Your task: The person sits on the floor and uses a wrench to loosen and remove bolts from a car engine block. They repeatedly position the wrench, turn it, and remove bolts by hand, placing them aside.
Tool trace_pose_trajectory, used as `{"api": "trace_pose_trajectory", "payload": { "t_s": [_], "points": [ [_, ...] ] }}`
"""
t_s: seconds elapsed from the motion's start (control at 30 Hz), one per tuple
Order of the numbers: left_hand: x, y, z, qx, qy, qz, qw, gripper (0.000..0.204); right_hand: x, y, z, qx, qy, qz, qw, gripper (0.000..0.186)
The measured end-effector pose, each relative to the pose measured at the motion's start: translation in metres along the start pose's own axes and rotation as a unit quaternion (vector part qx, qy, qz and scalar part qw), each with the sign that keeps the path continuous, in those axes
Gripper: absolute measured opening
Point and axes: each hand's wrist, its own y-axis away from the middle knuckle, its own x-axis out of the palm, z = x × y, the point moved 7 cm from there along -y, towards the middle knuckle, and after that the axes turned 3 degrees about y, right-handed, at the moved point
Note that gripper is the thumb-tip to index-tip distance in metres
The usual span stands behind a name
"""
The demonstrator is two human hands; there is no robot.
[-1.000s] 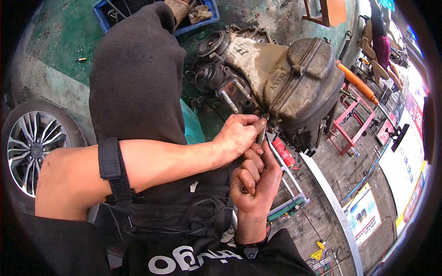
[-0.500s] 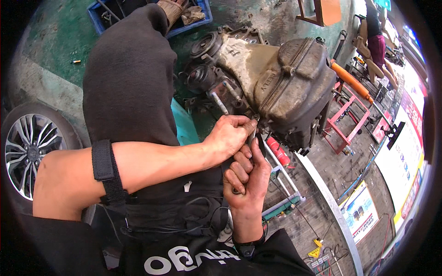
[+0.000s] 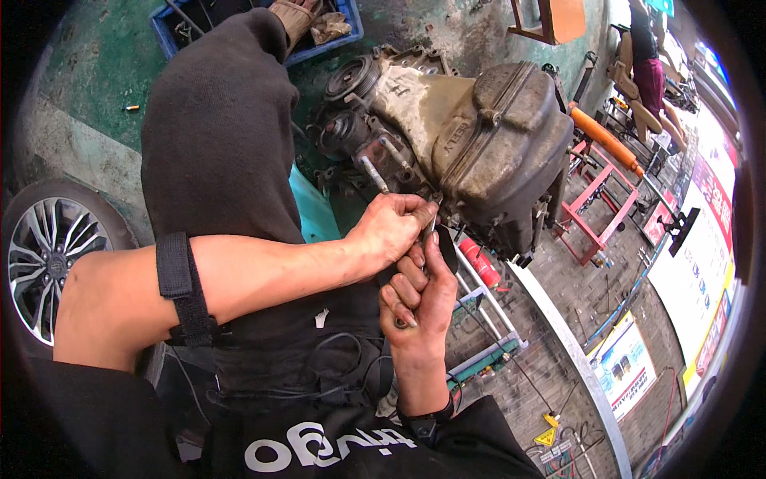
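Far left there's an alloy wheel [image 3: 49, 254] with its tyre lying on the green floor, and up top a blue plastic crate [image 3: 339, 32] with some grimy rags and odd bits in it, can't really make out what. A black-clothed knee fills the middle. The left hand [image 3: 392, 231] comes across with an armband on the forearm, fingers pinched tight together around a thin metal tool [image 3: 432, 227], right where it meets the lower edge of the greasy old engine [image 3: 471, 144]. The right hand [image 3: 419, 291] sits just under it, touching it, fingers curled in and wrapped around the lower part of that tool, thumb up along it. The engine sits straight ahead of the hands, tilted, with its pulleys toward the crate. Right of that there's a red metal stand [image 3: 594, 215] and an orange tube [image 3: 604, 140] on the brick paving, plus someone standing further back.
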Motion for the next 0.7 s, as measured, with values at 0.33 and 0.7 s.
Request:
{"api": "trace_pose_trajectory", "payload": {
  "t_s": [0.33, 0.7],
  "points": [
    [0.0, 0.0, 0.001, 0.018, -0.007, 0.01, 1.0, 0.022, -0.005, 0.0, 0.002, 0.016, 0.061, 0.044, 0.997, 0.024],
    [0.002, 0.006, -0.007, 0.055, -0.175, -0.004, 0.983, 0.023, -0.01, 0.008, 0.011, 0.005, 0.337, -0.033, 0.941, 0.01]
  ]
}}
